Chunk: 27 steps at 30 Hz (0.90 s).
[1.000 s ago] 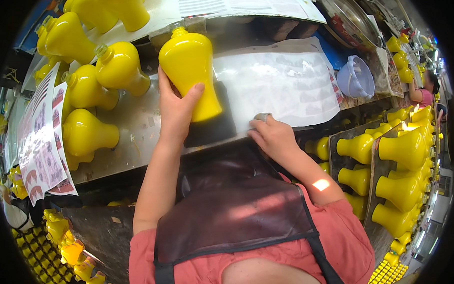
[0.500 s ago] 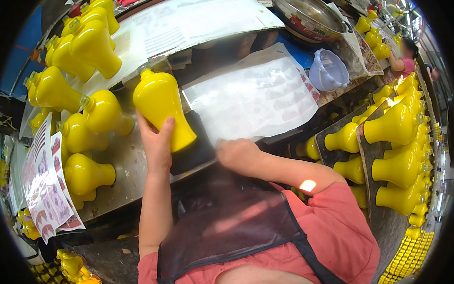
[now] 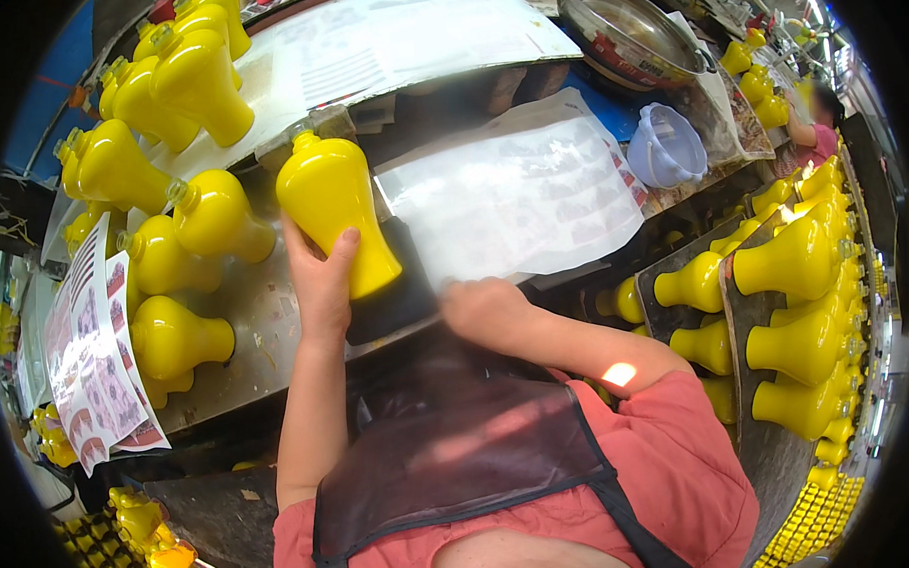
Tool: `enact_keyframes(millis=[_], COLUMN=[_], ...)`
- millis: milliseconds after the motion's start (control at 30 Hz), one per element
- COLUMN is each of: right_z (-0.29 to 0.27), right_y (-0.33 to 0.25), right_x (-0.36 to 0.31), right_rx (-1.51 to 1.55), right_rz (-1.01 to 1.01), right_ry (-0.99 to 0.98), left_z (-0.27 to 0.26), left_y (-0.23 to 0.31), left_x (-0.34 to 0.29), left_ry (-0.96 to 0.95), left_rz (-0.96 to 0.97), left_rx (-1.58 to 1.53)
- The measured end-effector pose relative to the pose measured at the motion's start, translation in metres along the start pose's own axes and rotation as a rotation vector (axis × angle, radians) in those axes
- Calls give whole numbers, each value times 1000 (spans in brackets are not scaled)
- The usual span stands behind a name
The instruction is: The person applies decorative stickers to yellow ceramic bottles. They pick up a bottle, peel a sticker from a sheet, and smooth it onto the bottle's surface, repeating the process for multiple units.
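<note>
holds glossy yellow bottle [image 3: 340,213] in left hand [image 3: 319,284], above front part of metal bench [image 3: 266,341]. has it aslant: neck to the far side, wide shoulder below that, base toward the body. lays left thumb across the near side, parted well away from the other fingers; wraps those around the far-left side, mostly hidden behind the bottle. sees dark pad [image 3: 409,276] under the base; cannot tell whether touching or just above. notes grey block [image 3: 334,123] close by the neck.

holds right hand [image 3: 488,313] at the bench's front edge, right of the base and apart from it, near the closest corner of pale sheet [image 3: 516,192]. curls right fingers inward, back of hand up; blurred at the tips, so cannot tell whether pinching anything.

finds pale sheet flat to the right of the bottle, faint rows of print on it. beyond, to the right: lilac bucket [image 3: 667,151], round metal pan [image 3: 631,22]. to the left: other yellow bottles [image 3: 222,222] in a cluster, printed sheets [image 3: 92,367] beside them. to the right, lower: racked yellow bottles [image 3: 792,347].

wears dark apron [image 3: 460,434] over red shirt [image 3: 670,447]. glimpses co-worker in pink [image 3: 823,143] at far right.
</note>
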State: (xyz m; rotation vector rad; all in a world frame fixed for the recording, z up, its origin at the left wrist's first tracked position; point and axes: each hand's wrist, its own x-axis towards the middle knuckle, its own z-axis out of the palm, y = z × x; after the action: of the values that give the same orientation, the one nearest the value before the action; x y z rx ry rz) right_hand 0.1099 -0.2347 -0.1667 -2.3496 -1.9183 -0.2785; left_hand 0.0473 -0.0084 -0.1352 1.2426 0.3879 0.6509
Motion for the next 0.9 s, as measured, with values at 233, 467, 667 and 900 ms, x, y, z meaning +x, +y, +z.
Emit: enact_keyframes(millis=[233, 467, 667, 900], right_z=[-4, -79, -98, -47], right_y=[52, 162, 168, 145], right_x=[13, -65, -93, -28], right_rx=[-5, -248, -293, 27], right_rz=[413, 1112, 1187, 1018], right_ry=[200, 195, 193, -195], left_z=[-1, -1, 1, -1], left_y=[-2, 0, 0, -1], left_x=[1, 0, -1, 2], left_ry=[-8, 2, 6, -1], left_rz=[20, 0, 7, 3], left_rx=[-3, 4, -1, 20])
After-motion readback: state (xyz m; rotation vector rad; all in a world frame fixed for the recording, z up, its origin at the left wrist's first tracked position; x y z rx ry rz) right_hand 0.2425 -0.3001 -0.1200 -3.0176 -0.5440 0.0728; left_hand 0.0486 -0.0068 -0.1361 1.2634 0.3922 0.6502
